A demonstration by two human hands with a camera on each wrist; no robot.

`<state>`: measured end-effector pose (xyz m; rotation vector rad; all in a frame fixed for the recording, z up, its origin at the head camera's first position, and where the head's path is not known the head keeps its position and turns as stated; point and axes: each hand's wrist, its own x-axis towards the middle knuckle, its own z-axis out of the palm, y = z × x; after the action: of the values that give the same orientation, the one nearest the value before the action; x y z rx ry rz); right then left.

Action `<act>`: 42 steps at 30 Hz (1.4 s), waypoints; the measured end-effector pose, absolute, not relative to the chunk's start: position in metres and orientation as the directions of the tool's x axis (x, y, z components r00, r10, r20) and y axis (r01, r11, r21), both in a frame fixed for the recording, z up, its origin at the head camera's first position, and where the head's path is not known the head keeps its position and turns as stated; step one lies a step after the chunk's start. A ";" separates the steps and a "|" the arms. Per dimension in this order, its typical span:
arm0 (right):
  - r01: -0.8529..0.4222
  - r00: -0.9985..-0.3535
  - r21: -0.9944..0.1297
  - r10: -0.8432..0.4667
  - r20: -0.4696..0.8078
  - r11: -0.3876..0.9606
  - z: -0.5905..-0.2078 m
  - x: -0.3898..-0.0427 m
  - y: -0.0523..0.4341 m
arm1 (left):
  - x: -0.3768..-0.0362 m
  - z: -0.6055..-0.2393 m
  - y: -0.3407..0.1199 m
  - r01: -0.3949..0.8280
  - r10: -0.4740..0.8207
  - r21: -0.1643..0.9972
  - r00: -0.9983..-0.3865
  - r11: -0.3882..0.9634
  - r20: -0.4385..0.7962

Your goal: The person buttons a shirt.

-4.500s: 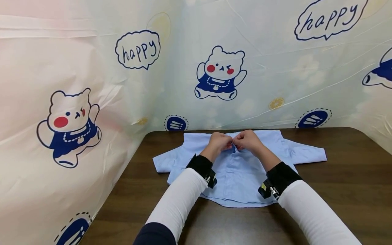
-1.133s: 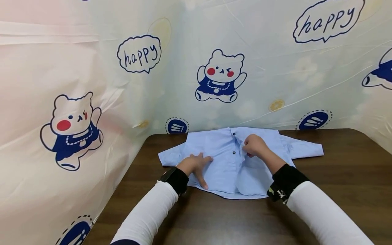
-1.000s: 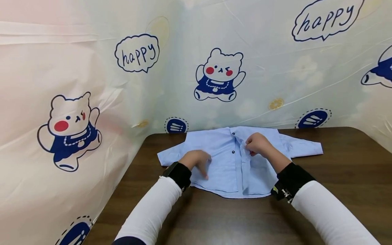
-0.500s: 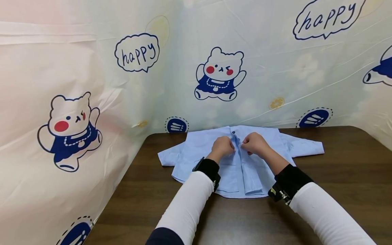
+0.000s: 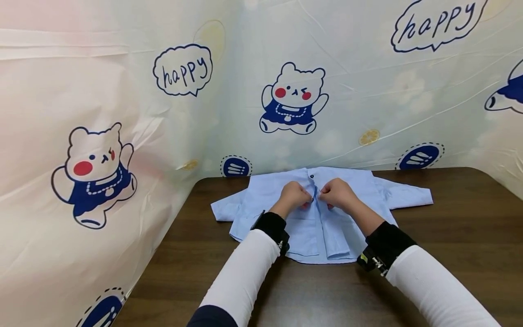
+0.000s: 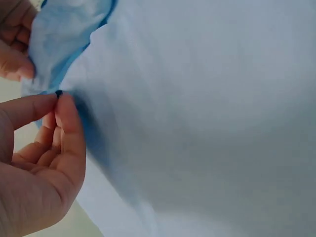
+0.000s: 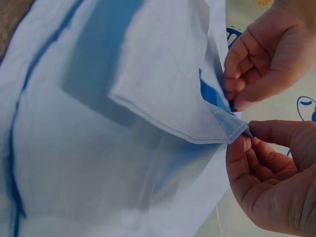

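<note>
A light blue short-sleeved shirt (image 5: 261, 200) lies front up, sleeves spread, with its front partly unfastened. My left hand (image 5: 293, 197) pinches a small dark button (image 6: 59, 93) between thumb and fingertip at one front edge, as the left wrist view shows. Close beside it, my right hand (image 5: 338, 191) pinches the opposite front edge (image 7: 229, 129), lifted and folded back in the right wrist view. Another dark button (image 5: 312, 176) shows above both hands, near the neckline. Below them the two front panels stand apart down to the hem.
The shirt lies near the far edge of a dark wooden table (image 5: 180, 272). Behind the table hangs a pale curtain (image 5: 351, 68) printed with bears and "happy" bubbles. Black straps with small cameras (image 5: 369, 261) circle both wrists.
Both hands were together near the neckline at first. Later the left hand lay spread on the shirt's left side, then moved right to the lower button; the right keeps holding the front edge.
</note>
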<state>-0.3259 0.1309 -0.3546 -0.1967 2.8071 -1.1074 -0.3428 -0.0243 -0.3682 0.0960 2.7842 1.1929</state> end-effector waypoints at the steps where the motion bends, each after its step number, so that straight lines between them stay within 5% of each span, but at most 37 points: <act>1: -0.075 -0.985 -0.689 -0.161 -0.062 0.721 -0.355 -0.326 0.131 | -0.342 -0.368 -0.025 -0.025 0.089 0.777 -0.991 0.629 -0.104; 7: -0.029 -0.987 -0.740 -0.137 -0.086 0.672 -0.353 -0.324 0.130 | -0.336 -0.364 -0.024 -0.208 0.065 0.944 -0.971 0.257 -0.232; 13: -0.036 -0.986 -0.785 -0.152 -0.074 0.618 -0.353 -0.321 0.128 | -0.336 -0.362 -0.023 -0.253 0.065 0.955 -0.962 0.156 -0.265; 27: -0.044 -0.983 -0.826 -0.174 -0.066 0.562 -0.360 -0.320 0.129 | -0.334 -0.364 -0.024 -0.279 0.097 0.944 -0.950 0.175 -0.298; 42: -0.122 -0.986 -0.776 -0.167 0.021 0.619 -0.364 -0.318 0.127 | -0.327 -0.365 -0.015 -0.214 -0.045 0.945 -0.977 0.246 -0.209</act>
<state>-0.3180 0.1267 -0.3643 -0.2477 2.7785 -1.3262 -0.3268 -0.0149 -0.3648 -0.2471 2.3668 1.8308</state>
